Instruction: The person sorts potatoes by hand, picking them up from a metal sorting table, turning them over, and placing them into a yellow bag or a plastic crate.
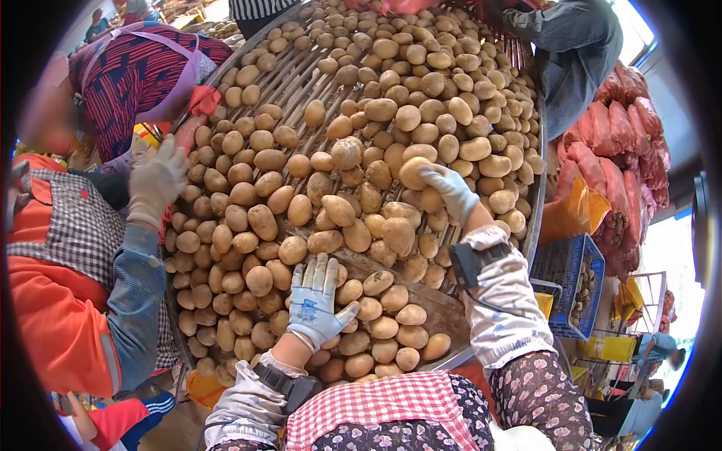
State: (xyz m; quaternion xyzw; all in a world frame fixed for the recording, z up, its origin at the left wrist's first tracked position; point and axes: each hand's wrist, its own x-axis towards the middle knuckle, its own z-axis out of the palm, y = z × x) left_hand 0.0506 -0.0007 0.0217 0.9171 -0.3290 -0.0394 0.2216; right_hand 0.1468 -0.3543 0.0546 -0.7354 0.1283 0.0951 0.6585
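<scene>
A long sorting table (535,214) with slatted rollers is covered with potatoes (391,90). My left hand (314,301), in a white and blue glove, lies flat with fingers spread on potatoes near the table's close end. My right hand (450,189), in a grey glove, reaches further up and curls around a pale potato (414,170) among the pile. Both my wrists carry black bands. My sleeves are floral, and a red checked apron (376,406) shows below.
On the left a co-worker in orange with a checked apron raises a gloved hand (154,180) over the table edge. Another person in striped red (143,71) stands behind. Red mesh sacks (617,150) are stacked at right, above a blue crate (568,282).
</scene>
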